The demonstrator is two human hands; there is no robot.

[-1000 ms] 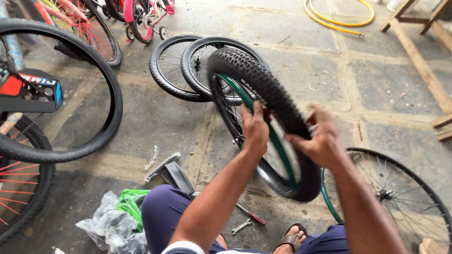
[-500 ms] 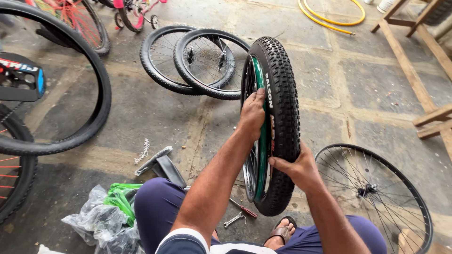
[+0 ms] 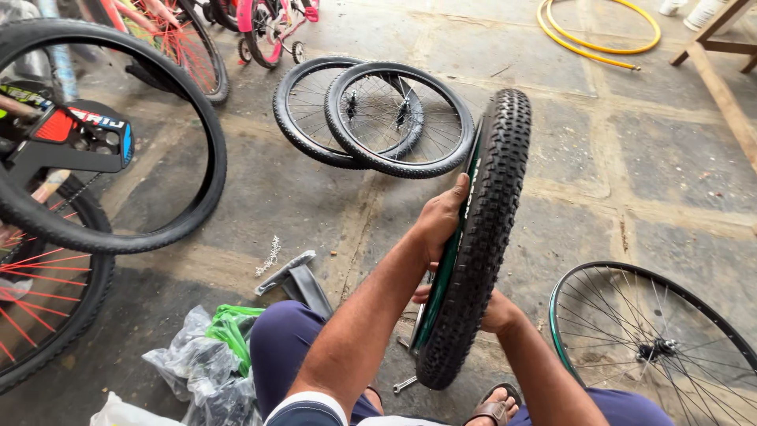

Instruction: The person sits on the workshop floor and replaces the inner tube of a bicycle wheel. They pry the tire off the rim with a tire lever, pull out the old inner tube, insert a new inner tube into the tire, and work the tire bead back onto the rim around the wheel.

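While the knobby tyre (image 3: 485,237) is stood upright on edge in front of the knees, it is gripped by both hands. The left hand (image 3: 441,217) is closed on the tyre's left sidewall, about mid-height, with the thumb up near the tread and the fingers wrapped toward the green rim (image 3: 443,276) inside it. The right hand (image 3: 493,312) is mostly hidden behind the lower part of the tyre; only fingertips on the left side and the wrist on the right are seen, so a clamp around the lower tread is indicated, though the exact grip cannot be told.

The tyre's bottom edge is set on the concrete floor (image 3: 631,173) between the feet, just beside a sandal (image 3: 493,410). A small spanner (image 3: 404,384) is seen on the floor touching or just beside the tyre's base.

To the right, a bare spoked wheel with a green rim (image 3: 654,347) is laid flat. Beyond the tyre, two black wheels (image 3: 371,114) are laid overlapping on the floor. To the left, a large black tyre (image 3: 110,134) on a bicycle is seen close up, with a red-spoked wheel (image 3: 47,308) below it. Near the left knee, crumpled plastic bags (image 3: 201,363) and a grey pump foot (image 3: 296,276) are found. A yellow hose (image 3: 599,31) is coiled at top right.
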